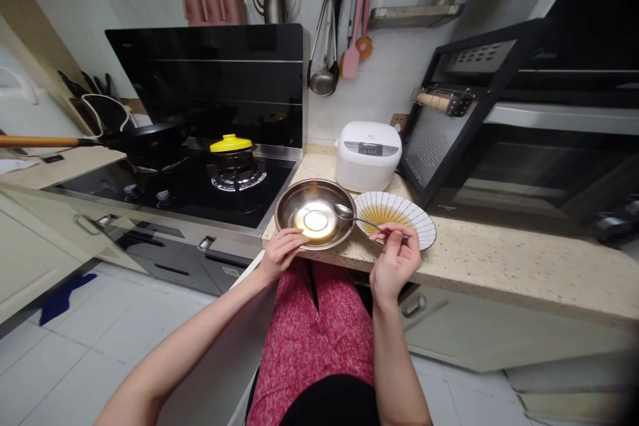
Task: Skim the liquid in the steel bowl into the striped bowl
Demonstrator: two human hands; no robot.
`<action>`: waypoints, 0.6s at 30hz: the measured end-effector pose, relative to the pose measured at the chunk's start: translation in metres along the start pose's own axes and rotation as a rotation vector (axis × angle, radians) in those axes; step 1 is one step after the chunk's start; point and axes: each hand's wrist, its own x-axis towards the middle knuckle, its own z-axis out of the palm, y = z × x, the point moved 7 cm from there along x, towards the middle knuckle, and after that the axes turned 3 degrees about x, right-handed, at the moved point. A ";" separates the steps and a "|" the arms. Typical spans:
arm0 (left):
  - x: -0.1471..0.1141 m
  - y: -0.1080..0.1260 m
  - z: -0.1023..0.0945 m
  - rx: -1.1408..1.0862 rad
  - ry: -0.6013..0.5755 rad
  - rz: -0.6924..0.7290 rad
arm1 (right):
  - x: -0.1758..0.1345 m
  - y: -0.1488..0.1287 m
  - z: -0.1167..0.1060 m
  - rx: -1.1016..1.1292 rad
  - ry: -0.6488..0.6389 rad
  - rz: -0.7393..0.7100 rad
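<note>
A shiny steel bowl (284, 210) rests at the counter's front edge, with a shallow yellowish liquid at its bottom. My left hand (284, 251) grips the bowl's near rim, its fingers over the edge. Between thumb and fingers, my right hand (398, 256) pinches the handle of a metal spoon (344, 212). The spoon's head is over the bowl's right side; whether it carries liquid I cannot tell. Directly right of the bowl, under the spoon handle, lies a white plate (425, 229) with dark radiating lines and a yellow-brown middle.
Behind the bowl stands a white rice cooker (368, 156). On the left, the black gas stove (200, 203) bears a small pot with a yellow lid (230, 143) and a wooden-handled pan (150, 136). A dark oven (539, 166) is at right. Utensils hang from the wall.
</note>
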 end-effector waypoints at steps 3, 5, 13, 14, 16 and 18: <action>0.000 0.000 0.000 -0.004 0.003 0.002 | 0.007 -0.007 -0.008 -0.019 0.053 -0.041; 0.000 0.000 0.000 0.001 0.003 -0.004 | 0.011 -0.010 -0.013 -0.050 0.084 -0.073; 0.000 0.001 0.000 0.002 0.007 -0.001 | 0.014 -0.016 -0.032 -0.230 0.116 -0.212; 0.000 0.001 0.000 0.004 0.008 0.002 | 0.013 -0.015 -0.033 -0.255 0.100 -0.237; -0.002 0.001 0.000 0.016 0.011 0.004 | 0.011 -0.016 -0.035 -0.314 0.041 -0.310; -0.003 0.000 0.000 0.027 0.014 0.004 | 0.009 -0.017 -0.033 -0.390 -0.056 -0.408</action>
